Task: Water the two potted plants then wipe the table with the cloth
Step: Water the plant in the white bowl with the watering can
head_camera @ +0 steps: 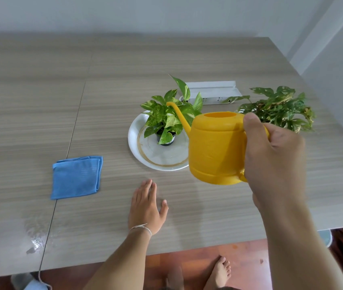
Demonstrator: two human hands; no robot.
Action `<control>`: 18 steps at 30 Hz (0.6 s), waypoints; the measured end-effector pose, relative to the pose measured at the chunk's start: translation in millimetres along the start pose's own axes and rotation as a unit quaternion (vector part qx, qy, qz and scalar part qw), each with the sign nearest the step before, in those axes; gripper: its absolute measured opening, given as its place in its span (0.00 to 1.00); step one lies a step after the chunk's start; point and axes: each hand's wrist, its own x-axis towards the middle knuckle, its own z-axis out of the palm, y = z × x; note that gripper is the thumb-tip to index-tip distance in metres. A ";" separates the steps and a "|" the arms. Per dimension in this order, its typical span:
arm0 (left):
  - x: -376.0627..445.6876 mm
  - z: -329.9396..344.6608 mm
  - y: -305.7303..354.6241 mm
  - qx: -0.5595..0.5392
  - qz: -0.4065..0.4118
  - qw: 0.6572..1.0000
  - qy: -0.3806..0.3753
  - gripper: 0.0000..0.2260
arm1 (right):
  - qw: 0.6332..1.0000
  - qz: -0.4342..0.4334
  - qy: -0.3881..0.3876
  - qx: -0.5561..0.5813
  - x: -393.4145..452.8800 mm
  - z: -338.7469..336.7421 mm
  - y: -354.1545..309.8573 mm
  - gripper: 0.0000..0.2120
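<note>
Right hand (271, 155) clenched around the handle of a yellow can (214, 147), thumb on the top rim, held in the air above the table (40, 91) and roughly level. Thin spout (179, 116) reaching up over the leaves of the pothos (166, 116). No water visible at the spout tip.

Pothos in a small dark pot (166, 140), standing on a white plate (137, 143) with a brownish ring inside its rim. Plate's right side hidden behind the can.

Second plant (275, 107), with holed leaves, right of the plate, beyond the right hand; its pot hidden. White box (212, 91) behind the plate, against the far leaves of the pothos.

Blue cloth (75, 177), folded to a square, lying flat left of the plate and apart from it, beside a seam in the tabletop.

Left hand (147, 208) just in front of the plate, palm down on the table, fingers released and straight, holding nothing; a thin white string (140, 228) around the wrist.

Bare foot (218, 271) on the reddish floor (187, 260) below the near table edge.
</note>
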 end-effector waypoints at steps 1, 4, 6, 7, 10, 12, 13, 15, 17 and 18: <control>0.0 -0.2 0.1 0.000 -0.001 1.000 0.000 0.29 | 1.000 -0.002 -0.006 -0.005 -1.4 1.4 1.6 0.26; 0.4 -1.8 1.0 -0.001 -0.003 1.000 -0.001 0.29 | 1.000 0.000 -0.019 -0.009 -5.8 4.2 6.2 0.27; 0.3 -2.5 1.6 0.000 -0.003 1.000 -0.003 0.29 | 1.000 0.005 -0.021 -0.003 -6.7 3.7 9.0 0.27; 0.3 -2.9 1.6 0.001 -0.004 1.000 -0.006 0.29 | 1.000 0.009 -0.020 0.003 -7.1 3.0 10.8 0.27; 0.4 -4.2 2.0 0.005 -0.006 1.000 -0.013 0.30 | 0.998 0.031 -0.021 0.045 -9.9 0.8 19.7 0.27; 0.0 -5.6 2.7 0.002 -0.007 1.000 -0.015 0.30 | 0.994 0.058 -0.012 0.092 -12.8 0.7 28.9 0.26; -0.6 -6.5 3.1 0.002 -0.007 1.000 -0.017 0.30 | 0.991 0.075 -0.003 0.111 -14.3 0.7 33.4 0.26; -1.2 -8.1 3.8 0.002 -0.004 1.000 -0.016 0.30 | 0.986 0.102 0.014 0.129 -16.2 0.6 41.8 0.25; -1.4 -9.9 4.8 0.000 -0.005 1.000 -0.015 0.30 | 0.981 0.120 0.023 0.148 -18.0 -1.6 50.6 0.24; -1.5 -10.8 5.1 -0.003 -0.006 1.000 -0.015 0.30 | 0.978 0.128 0.025 0.161 -19.1 -3.2 55.1 0.23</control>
